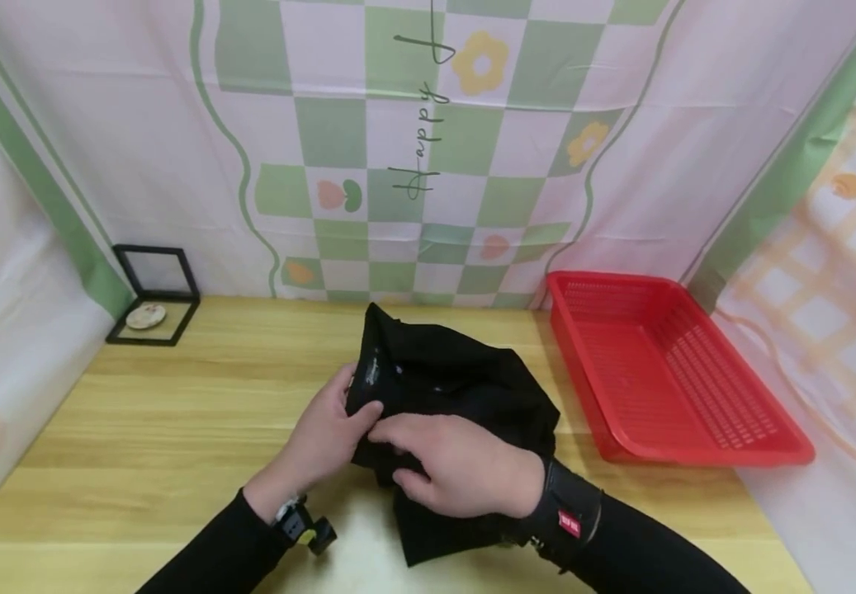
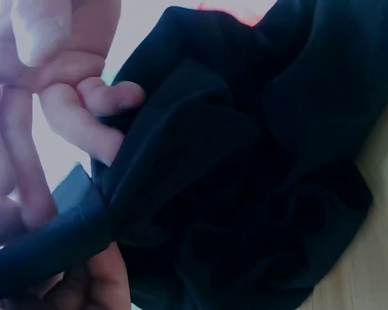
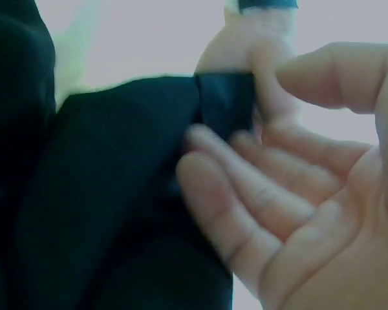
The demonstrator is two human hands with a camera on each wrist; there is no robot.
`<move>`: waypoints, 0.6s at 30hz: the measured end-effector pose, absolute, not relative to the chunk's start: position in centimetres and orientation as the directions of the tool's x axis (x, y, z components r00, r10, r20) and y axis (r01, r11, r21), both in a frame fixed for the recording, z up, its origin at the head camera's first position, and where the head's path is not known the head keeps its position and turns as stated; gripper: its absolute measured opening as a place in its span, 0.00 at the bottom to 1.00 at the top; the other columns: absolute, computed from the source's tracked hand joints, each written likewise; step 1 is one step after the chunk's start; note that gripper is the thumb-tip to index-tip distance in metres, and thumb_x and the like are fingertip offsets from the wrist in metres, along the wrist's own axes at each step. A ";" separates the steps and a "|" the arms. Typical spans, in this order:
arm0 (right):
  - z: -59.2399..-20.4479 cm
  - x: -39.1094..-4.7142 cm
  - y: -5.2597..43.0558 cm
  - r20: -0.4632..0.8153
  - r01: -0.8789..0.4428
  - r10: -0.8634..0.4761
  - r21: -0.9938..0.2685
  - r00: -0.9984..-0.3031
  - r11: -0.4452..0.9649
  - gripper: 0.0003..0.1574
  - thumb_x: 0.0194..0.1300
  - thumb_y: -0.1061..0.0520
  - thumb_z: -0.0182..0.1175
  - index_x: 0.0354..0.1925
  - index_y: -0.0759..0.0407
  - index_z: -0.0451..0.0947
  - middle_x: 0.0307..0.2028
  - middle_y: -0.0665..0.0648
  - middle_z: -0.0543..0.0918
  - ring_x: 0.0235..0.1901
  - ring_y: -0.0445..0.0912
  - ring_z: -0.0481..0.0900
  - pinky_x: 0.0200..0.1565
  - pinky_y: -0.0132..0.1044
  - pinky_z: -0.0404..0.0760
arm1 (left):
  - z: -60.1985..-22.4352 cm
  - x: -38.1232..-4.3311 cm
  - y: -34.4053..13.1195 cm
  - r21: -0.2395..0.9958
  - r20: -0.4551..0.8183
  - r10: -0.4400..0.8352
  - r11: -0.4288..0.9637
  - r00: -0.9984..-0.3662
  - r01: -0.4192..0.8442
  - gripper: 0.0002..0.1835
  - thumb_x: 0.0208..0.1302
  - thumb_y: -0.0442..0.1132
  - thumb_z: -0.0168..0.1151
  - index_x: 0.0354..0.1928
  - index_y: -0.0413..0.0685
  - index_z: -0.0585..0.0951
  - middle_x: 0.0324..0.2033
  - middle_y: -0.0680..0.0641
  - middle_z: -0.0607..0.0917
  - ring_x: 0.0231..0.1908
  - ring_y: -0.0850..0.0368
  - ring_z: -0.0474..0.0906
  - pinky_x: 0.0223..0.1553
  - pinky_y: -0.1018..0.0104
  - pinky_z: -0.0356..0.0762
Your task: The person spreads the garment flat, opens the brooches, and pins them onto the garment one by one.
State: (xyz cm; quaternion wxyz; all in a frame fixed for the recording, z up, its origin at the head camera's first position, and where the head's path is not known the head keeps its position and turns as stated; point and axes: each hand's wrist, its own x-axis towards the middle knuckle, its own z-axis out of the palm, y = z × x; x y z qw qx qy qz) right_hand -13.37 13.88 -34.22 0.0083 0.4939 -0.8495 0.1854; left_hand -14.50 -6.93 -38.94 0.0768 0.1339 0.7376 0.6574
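Observation:
A black garment (image 1: 465, 371) lies bunched on the table, with a small white print (image 1: 373, 367) inside its raised band. My left hand (image 1: 323, 425) grips the band at the garment's left end, thumb on top and fingers behind it. Just beside that thumb, my right hand (image 1: 457, 462) reaches over the cloth with its fingertips at the band. In the right wrist view the right fingers (image 3: 213, 194) are loosely extended against the dark fabric, and the thumb (image 3: 336, 77) stands away from them. The left wrist view shows the folded band (image 2: 58, 239) running between fingers.
A red plastic basket (image 1: 702, 454) with slotted walls stands at the right. At the back left is a black frame (image 1: 156, 295) opened at an angle, with a small round pale item (image 1: 146, 316) on its lower half. Patterned curtains (image 1: 472, 140) enclose the wooden table (image 1: 197, 404).

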 end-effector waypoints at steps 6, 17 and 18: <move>-31.9 -17.2 15.7 0.392 -0.824 -0.725 -0.269 -0.566 0.498 0.08 0.64 0.63 0.62 0.42 0.55 0.82 0.39 0.48 0.83 0.41 0.39 0.80 0.46 0.39 0.80 | -38.9 -13.9 -7.6 0.860 0.185 0.363 0.390 -0.913 0.329 0.32 0.73 0.37 0.59 0.74 0.69 0.64 0.62 0.53 0.76 0.54 0.59 0.76 0.55 0.53 0.74; -32.1 -24.1 18.4 0.136 -0.770 -0.818 -0.453 -0.558 0.450 0.32 0.59 0.67 0.66 0.61 0.50 0.76 0.58 0.50 0.76 0.58 0.44 0.72 0.60 0.42 0.71 | -38.4 -13.1 -8.9 0.752 0.190 0.641 0.391 -0.743 0.530 0.24 0.76 0.36 0.54 0.70 0.62 0.71 0.57 0.54 0.80 0.44 0.61 0.77 0.46 0.59 0.75; -32.3 -24.2 18.3 0.151 -0.776 -0.829 -0.471 -0.539 0.419 0.27 0.58 0.68 0.66 0.55 0.50 0.78 0.55 0.49 0.77 0.57 0.43 0.73 0.58 0.41 0.72 | -38.4 -13.1 -8.9 0.748 0.185 0.646 0.397 -0.741 0.532 0.24 0.75 0.36 0.54 0.69 0.62 0.72 0.55 0.54 0.81 0.44 0.62 0.77 0.46 0.60 0.76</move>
